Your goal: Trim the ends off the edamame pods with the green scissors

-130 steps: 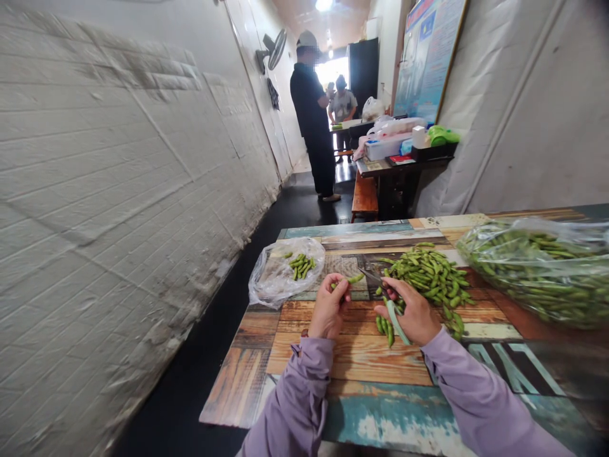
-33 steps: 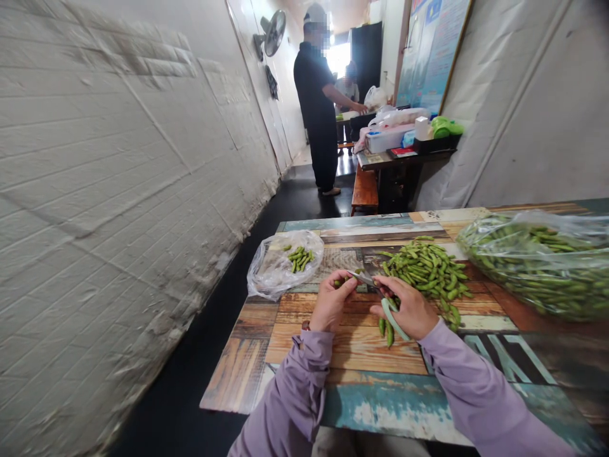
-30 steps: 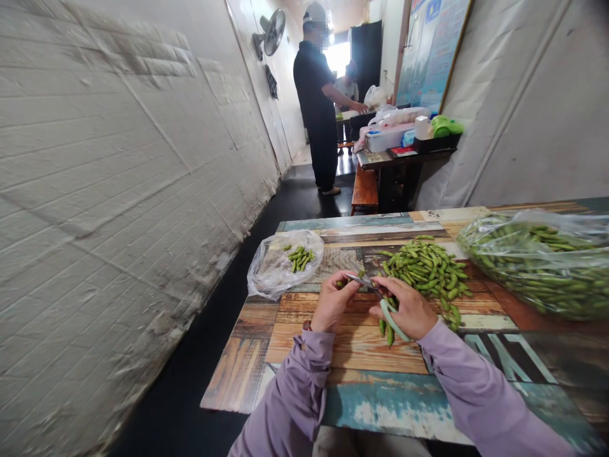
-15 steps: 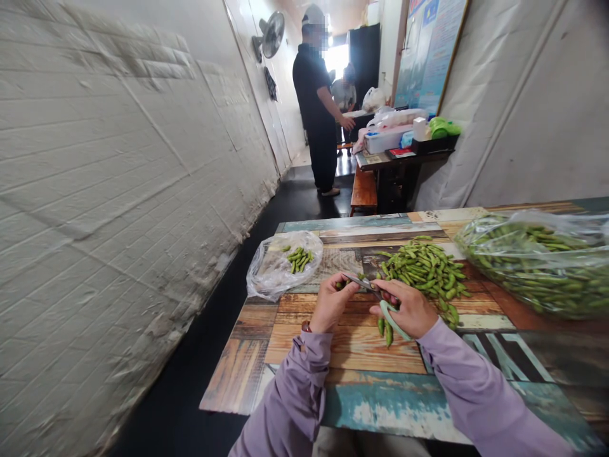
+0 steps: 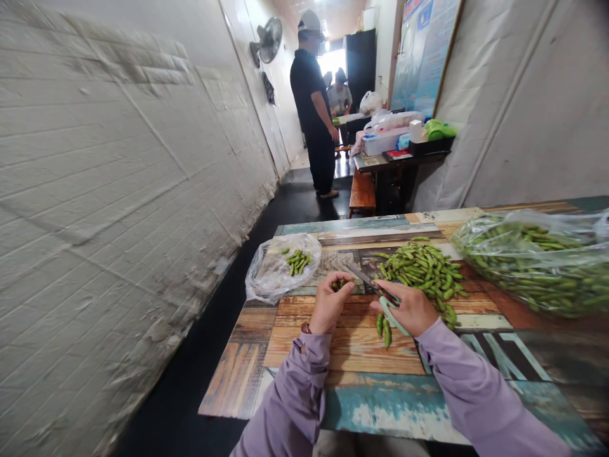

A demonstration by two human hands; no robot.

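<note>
1. Head view, lower centre of the frame: the left hand (image 5: 329, 303) has its fingers curled in, pinching a few green pods (image 5: 339, 285) that are mostly hidden by the fingertips.
2. Right of it, the right hand (image 5: 410, 308) has its fingers wrapped round the pale green handles of a pair of scissors (image 5: 364, 278). The blades point to the upper left, just beyond the left fingertips; whether they are parted I cannot tell.
3. A pile of pods (image 5: 425, 266) lies right of centre on the patchwork-print tabletop (image 5: 342, 355); the right hand covers its near left edge. A couple of loose pods (image 5: 386, 332) lie below, beside the scissor handles.
4. Left of centre, a flattened clear bag (image 5: 264, 276) bears a small cluster of pods (image 5: 298, 261) and overhangs the tabletop's left edge.
5. At the right edge, a bulky clear bag full of pods (image 5: 542, 270) takes up that corner of the tabletop, just beside the pile; its film creases and glares over the contents.
6. Upper centre, a person in dark clothing (image 5: 311, 114) stands in the aisle, partly blocking the view of people farther back.
7. Right of that person, an orange stool (image 5: 362, 189) stands by a farther tabletop (image 5: 373, 164) crowded with a plastic box (image 5: 380, 143) and a bright green item (image 5: 438, 130). A fan (image 5: 270, 39) hangs on the left wall.
</note>
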